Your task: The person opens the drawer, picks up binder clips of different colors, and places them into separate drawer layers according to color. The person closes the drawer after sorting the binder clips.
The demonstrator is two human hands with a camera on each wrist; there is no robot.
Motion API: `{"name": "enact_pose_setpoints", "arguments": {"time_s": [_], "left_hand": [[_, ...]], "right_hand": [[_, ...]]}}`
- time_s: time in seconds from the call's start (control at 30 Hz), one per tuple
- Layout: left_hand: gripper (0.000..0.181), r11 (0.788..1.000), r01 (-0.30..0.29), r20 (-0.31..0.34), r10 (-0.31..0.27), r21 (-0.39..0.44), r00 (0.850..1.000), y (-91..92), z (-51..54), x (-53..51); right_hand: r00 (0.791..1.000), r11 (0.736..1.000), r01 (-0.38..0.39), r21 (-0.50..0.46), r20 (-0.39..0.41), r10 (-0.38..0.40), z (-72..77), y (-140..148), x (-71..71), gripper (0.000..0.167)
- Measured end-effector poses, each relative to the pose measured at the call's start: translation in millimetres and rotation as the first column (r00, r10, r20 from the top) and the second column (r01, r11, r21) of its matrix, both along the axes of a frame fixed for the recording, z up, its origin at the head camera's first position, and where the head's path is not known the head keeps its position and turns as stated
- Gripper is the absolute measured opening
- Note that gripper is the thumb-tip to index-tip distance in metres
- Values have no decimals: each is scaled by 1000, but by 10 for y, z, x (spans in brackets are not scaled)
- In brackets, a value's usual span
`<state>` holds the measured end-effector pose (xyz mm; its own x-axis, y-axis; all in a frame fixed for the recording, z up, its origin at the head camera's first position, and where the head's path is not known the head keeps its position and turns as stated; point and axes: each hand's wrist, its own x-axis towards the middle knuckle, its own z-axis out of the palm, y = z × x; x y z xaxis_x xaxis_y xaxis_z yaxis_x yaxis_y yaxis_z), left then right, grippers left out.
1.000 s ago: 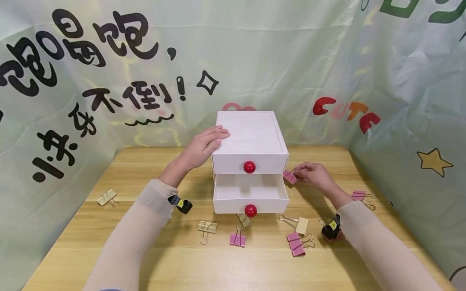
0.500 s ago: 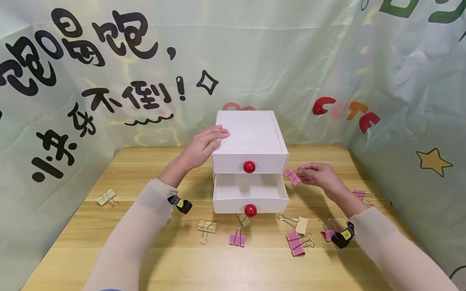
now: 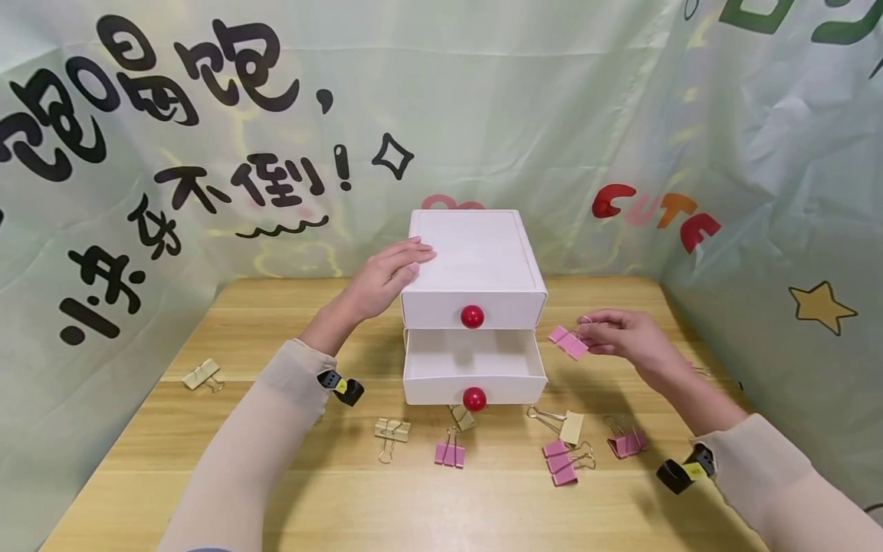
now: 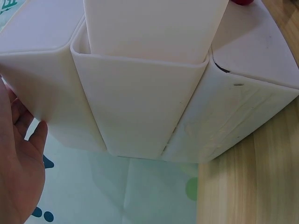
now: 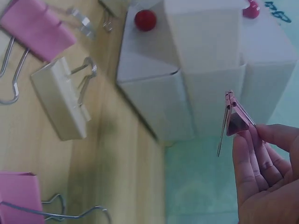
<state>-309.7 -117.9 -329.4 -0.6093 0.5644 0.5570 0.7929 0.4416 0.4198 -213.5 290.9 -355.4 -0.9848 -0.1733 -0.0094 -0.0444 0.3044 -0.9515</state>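
A white drawer unit (image 3: pixel 476 245) with red knobs stands on the wooden table, its middle drawer (image 3: pixel 473 389) pulled out; the part of its inside that shows is bare. My left hand (image 3: pixel 382 280) rests on the unit's top left edge, fingers extended, and the left wrist view has this hand (image 4: pixel 21 154) against the top tier's side. To the right of the unit, my right hand (image 3: pixel 631 341) pinches a pink binder clip (image 3: pixel 569 342) by a wire handle, above the table. The right wrist view shows thumb and fingers at that clip (image 5: pixel 237 123).
Before the unit lie a pink clip (image 3: pixel 450 455), a cream clip (image 3: pixel 392 431), and another cream clip (image 3: pixel 464 418) partly under the drawer. Front right are a cream clip (image 3: pixel 571 428) and pink clips (image 3: pixel 560 463). A cream clip (image 3: pixel 201 374) lies far left. Printed cloth (image 3: pixel 517 115) surrounds the table.
My right hand has moved rightward, away from the unit's side, with the pink binder clip pinched in it. The right forearm has swung right, uncovering a pink clip. My left hand stays put.
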Motion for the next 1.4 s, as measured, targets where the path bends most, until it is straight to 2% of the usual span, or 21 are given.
{"name": "enact_pose_setpoints", "arguments": {"time_s": [0.37, 0.57, 0.63, 0.8, 1.0, 1.4], "left_hand": [[37, 1000, -2, 0, 2, 1, 1000, 2, 12, 10], [38, 1000, -9, 4, 9, -9, 1000, 12, 16, 16], [38, 1000, -9, 5, 9, -8, 1000, 12, 19, 18], [38, 1000, -5, 3, 5, -4, 1000, 6, 18, 22], [38, 1000, -2, 3, 2, 5, 1000, 8, 25, 13], [38, 1000, -16, 5, 16, -5, 1000, 11, 14, 14]], "right_hand": [[998, 993, -50, -103, -35, 47, 285, -108, 234, 11], [996, 992, -84, -92, -49, 80, 374, -297, 330, 10], [995, 993, -88, -74, -48, 84, 392, -365, 342, 16], [994, 995, -98, -33, -42, 97, 400, -515, 328, 30], [991, 991, -126, 45, -44, 128, 377, -686, 285, 30], [981, 974, -173, 144, -69, 184, 277, -895, 184, 25]]}}
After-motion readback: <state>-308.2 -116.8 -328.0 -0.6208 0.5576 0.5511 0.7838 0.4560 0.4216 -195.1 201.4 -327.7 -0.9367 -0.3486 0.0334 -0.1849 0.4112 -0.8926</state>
